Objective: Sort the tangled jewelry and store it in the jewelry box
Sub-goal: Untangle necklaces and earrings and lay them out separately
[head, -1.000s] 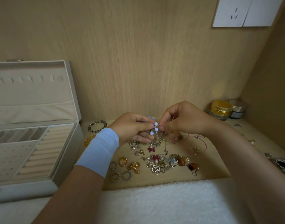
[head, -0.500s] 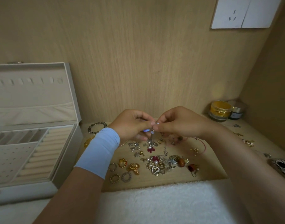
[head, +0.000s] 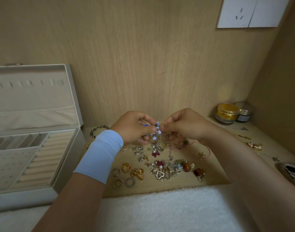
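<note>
— Grip?
— Pinching a blue-beaded piece point(head: 157, 127) from both sides, left hand point(head: 135, 127) and right hand point(head: 182, 124), fingers curled, just above the wooden shelf point(head: 215, 169).
— Jewelry box point(head: 69, 164)?
— Standing open at left, lid up; loose jewelry point(head: 161, 173) spread on the shelf beneath the hands.

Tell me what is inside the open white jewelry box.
The white jewelry box holds cream ring rolls, divided slots and a perforated earring panel; no jewelry shows. Its lid pocket hides any contents.
</note>
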Demonstrator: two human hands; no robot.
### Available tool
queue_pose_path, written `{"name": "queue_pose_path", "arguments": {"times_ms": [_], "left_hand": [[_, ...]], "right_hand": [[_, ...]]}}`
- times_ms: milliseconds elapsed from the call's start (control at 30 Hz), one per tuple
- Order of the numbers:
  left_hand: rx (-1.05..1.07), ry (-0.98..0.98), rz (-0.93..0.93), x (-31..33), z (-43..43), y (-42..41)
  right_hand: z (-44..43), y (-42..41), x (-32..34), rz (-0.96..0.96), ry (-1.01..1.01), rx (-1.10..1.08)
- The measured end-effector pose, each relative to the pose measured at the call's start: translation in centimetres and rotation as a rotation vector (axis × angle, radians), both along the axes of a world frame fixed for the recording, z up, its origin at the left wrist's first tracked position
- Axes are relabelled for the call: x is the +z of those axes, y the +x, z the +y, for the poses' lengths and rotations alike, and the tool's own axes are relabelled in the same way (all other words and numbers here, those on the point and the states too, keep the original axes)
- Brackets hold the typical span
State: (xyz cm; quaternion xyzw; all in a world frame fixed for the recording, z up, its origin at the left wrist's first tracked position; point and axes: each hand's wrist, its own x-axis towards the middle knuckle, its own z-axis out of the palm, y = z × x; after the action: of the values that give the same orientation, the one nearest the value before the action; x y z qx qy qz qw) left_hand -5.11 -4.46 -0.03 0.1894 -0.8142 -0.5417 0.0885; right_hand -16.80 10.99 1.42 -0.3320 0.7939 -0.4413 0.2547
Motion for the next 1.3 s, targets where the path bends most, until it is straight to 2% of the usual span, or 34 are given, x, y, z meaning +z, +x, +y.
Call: {"name": "queue_pose_path", "arguments": {"times_ms": [167,367,533,633,833,933,1000,1067,1167,1300], "left_hand": [[-0.059,-0.161,-0.021,0.3,-0.2,0.2],[-0.099,-0.276,0.053,0.5,-0.4,0.4],[-0.089,-0.189,0.172,0.4,-0.7,0.5],[-0.028,-0.137,0.229,0.2,-0.9,0.3],[0.003,-0.092,0.2,0.4,-0.8,0.5],[-0.005,-0.039,0.199,0.8,-0.5,0.7],[-0.018,0.019,0.199,1.0,-0.2,0.9],[-0.016,0.079,0.198,1.3,0.1,0.9],[0.038,0.179,0.225,1.6,0.6,0.7],[0.091,0.291,0.209,1.8,0.6,0.6]], "right_hand": [[-0.4,0.5,-0.2,0.047,-0.013,0.009],[-0.7,1.0,-0.3,0.044,0.03,-0.021],[-0.8,1.1,-0.4,0.062,0.122,-0.034],[-0.2,1.0,0.4,0.05,0.202,0.076],[0.7,0.4,0.9,0.078,0.425,0.295],[1.0,0.1,1.4,0.196,0.52,0.324],[1.1,-0.1,1.8,0.261,0.442,0.258],[0.9,0.1,2.0,0.276,0.21,0.154],[0.1,0.6,1.8,0.104,-0.119,0.109],[-0.1,0.8,1.4,0.062,-0.231,0.055]]}}
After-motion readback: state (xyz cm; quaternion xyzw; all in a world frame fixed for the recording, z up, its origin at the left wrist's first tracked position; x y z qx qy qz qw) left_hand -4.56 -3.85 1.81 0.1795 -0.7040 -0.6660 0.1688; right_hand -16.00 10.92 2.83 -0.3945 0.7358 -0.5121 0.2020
